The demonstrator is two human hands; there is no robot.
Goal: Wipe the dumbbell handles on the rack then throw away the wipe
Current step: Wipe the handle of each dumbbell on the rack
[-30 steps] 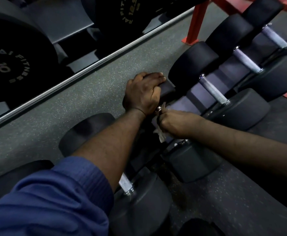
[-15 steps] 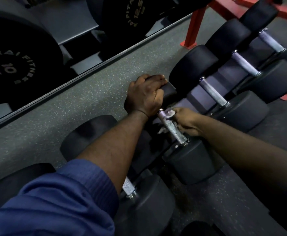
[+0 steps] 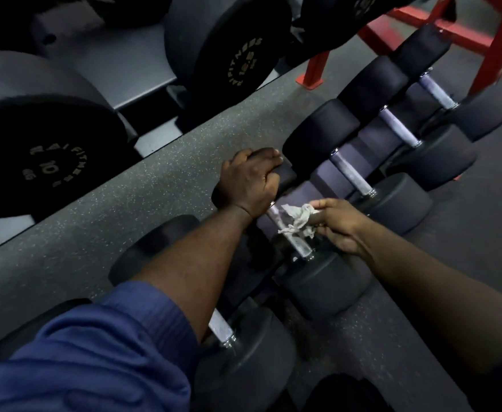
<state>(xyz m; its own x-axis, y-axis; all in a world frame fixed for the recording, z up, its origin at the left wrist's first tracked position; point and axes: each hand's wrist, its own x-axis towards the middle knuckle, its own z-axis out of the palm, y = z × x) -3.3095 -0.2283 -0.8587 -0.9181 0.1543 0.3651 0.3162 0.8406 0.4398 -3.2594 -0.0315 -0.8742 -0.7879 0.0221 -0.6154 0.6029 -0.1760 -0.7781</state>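
Observation:
A row of black dumbbells lies on the speckled floor, running from bottom left to top right. My left hand [image 3: 248,181] grips the far head of the middle dumbbell [image 3: 318,281], fingers curled over its top edge. Its steel handle [image 3: 296,240] shows between my two hands. My right hand [image 3: 337,226] pinches a crumpled white wipe [image 3: 299,220], which lies across the upper half of that handle. Further right, three more steel handles show, the nearest handle [image 3: 352,173] bare and apart from my hands.
A mirror along the floor edge reflects black weights marked 10 [image 3: 50,169] and 12.5 [image 3: 244,65]. A red steel frame [image 3: 313,69] stands at the top right, behind the dumbbell row. Another dumbbell's handle [image 3: 221,327] pokes out under my left forearm.
My right hand has drawn back to the right off the handle, pulling the wipe up so it now drapes over the bar. The bar shows more. My left hand stays on the head.

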